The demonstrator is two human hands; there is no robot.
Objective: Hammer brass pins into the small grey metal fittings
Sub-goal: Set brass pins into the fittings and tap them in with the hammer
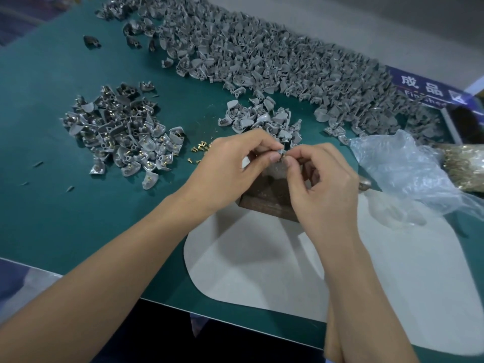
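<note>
My left hand (230, 166) pinches a small grey metal fitting (280, 152) between thumb and fingers, above a dark wooden block (267, 200). My right hand (322, 184) meets it from the right, thumb and forefinger pinched at the fitting; a brass pin there is too small to make out. Loose brass pins (199, 150) lie on the green mat just left of my left hand. A heap of fittings with brass pins in them (120, 132) sits at the left. A small cluster of plain fittings (264, 119) lies just beyond my hands.
A very large heap of grey fittings (262, 58) stretches across the back of the green table (52, 205). A clear plastic bag (406, 166) with brass pins (466, 166) lies at the right. A white sheet (288, 271) covers the near table. A blue sign (424, 87) is at the far right.
</note>
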